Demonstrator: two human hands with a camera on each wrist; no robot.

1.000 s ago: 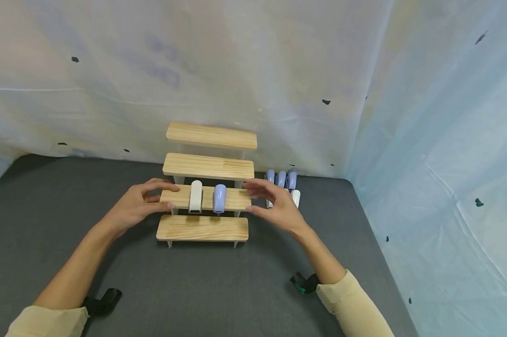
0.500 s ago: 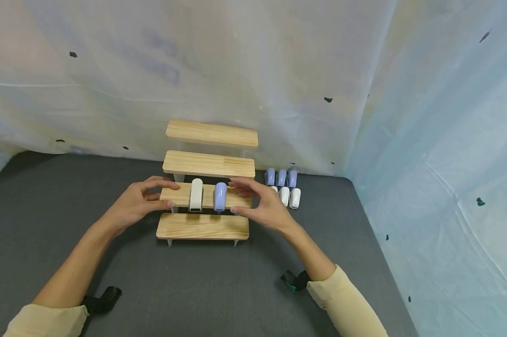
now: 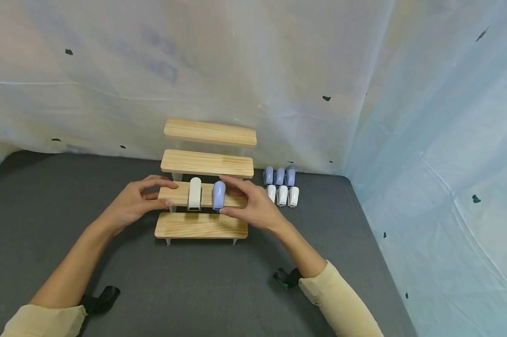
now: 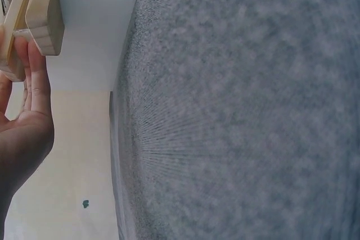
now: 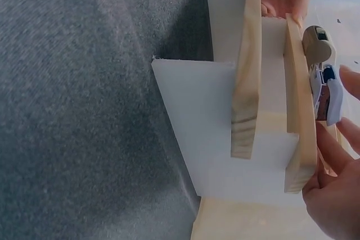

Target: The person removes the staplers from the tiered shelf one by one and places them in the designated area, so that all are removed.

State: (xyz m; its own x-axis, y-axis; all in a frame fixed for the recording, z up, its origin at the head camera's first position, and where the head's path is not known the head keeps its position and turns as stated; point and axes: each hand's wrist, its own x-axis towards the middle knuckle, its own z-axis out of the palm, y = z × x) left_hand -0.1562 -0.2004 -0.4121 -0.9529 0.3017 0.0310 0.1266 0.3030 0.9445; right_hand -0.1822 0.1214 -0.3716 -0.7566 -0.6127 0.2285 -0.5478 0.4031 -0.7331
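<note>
A tiered wooden display stand (image 3: 202,225) stands on the dark tabletop. On its second step from the front sit a cream stapler (image 3: 194,193) and, to its right, a lavender mini stapler (image 3: 219,195). My left hand (image 3: 131,203) grips the left end of that step, thumb at the front and fingers at the back. At the lavender stapler my right hand (image 3: 257,203) has thumb and forefinger at its front and back ends. The right wrist view shows the lavender stapler (image 5: 328,94) with fingertips close against it; full contact is hard to tell.
Right of the stand lie a row of lavender staplers (image 3: 279,177) and a row of white staplers (image 3: 282,195). The upper steps (image 3: 207,163) rise behind my hands. Pale sheeting (image 3: 110,84) encloses the table at the back and right.
My right hand has slid left along the step, from its right end to the lavender stapler. My left hand has stayed at the left end, and both staplers sit where they were.
</note>
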